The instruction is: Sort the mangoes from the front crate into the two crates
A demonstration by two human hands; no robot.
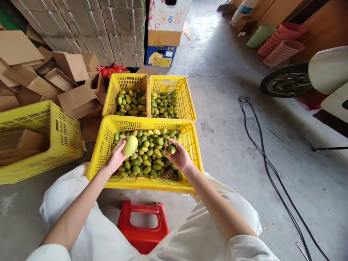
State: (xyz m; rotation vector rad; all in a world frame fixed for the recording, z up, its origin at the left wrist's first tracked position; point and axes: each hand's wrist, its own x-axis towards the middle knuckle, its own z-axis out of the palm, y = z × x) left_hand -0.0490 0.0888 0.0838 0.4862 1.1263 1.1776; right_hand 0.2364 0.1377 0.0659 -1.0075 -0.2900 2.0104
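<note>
My left hand (118,154) is closed around a large, smooth yellow-green fruit (130,145), held above the left side of the front yellow crate (149,184). Over the crate's right side, my right hand (180,156) has its fingers curled round a smaller dark green fruit (172,148). Below both hands, the crate holds many oval fruits (146,162), green to yellow and looking like small mangoes. Behind it, two smaller yellow crates, a left one (107,103) and a right one (187,99), stand side by side with similar fruit in them.
A yellow crate (66,134) with cardboard stands at left, near loose cardboard boxes (77,98) and stacked flattened cartons (81,25). A red stool (141,235) sits between my legs. Black cable (262,145) lies on the floor at right, near a vehicle wheel (285,81) and pink baskets (284,52).
</note>
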